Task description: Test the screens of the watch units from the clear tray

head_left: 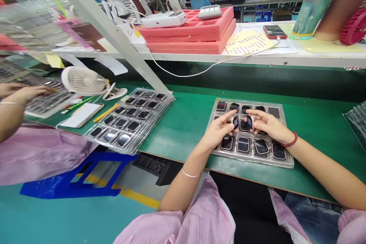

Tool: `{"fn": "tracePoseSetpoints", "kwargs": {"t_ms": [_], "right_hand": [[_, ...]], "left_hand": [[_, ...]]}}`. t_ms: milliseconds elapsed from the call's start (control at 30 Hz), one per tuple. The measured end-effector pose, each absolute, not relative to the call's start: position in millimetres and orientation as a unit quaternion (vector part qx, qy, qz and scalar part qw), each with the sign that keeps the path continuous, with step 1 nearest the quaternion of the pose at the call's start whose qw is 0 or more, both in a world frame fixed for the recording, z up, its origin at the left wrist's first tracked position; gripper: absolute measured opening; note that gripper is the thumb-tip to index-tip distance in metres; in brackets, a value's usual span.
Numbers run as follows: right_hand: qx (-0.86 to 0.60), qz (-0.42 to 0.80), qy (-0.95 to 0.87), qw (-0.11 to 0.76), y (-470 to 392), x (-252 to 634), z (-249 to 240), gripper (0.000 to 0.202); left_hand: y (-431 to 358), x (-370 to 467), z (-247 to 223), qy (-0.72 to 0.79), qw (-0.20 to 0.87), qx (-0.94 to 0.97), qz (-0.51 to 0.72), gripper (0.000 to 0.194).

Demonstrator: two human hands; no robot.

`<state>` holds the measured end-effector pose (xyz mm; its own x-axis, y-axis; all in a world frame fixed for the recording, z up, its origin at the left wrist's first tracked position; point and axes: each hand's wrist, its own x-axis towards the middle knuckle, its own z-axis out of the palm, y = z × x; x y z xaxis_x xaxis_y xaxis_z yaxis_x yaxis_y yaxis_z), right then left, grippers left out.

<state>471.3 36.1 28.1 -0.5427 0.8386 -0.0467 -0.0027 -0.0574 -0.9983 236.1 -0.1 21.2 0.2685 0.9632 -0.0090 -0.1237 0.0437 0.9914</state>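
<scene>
My left hand (219,129) pinches a small dark square watch case (235,122) on edge above a clear plastic tray (251,161). Facing it, a second watch case (249,122) is held between the fingers of my right hand (267,124). A narrow gap separates the two pieces. Below and around my hands, the tray's pockets hold several similar black-faced watch cases, such as the watch case (243,145) in the front row. My hands cover part of the middle row.
A stack of filled trays (131,118) lies to the left, near a white fan (84,81). A co-worker's hands (25,93) are at far left. More clear trays (357,122) sit at the right edge. A shelf (257,59) with pink foam (188,34) runs behind.
</scene>
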Motion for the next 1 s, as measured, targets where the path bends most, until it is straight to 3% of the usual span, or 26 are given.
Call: {"fn": "tracePoseSetpoints", "kwargs": {"t_ms": [167,1000], "right_hand": [[-0.384,0.621,-0.61,0.308,33.0,470.2,35.7,0.048],[-0.398,0.599,-0.625,0.301,31.8,470.7,38.4,0.053]], "left_hand": [[-1.4,236.7,21.8,0.395,0.608,0.538,0.43,0.071],[-1.5,234.6,25.2,0.397,0.619,0.534,0.418,0.058]]}}
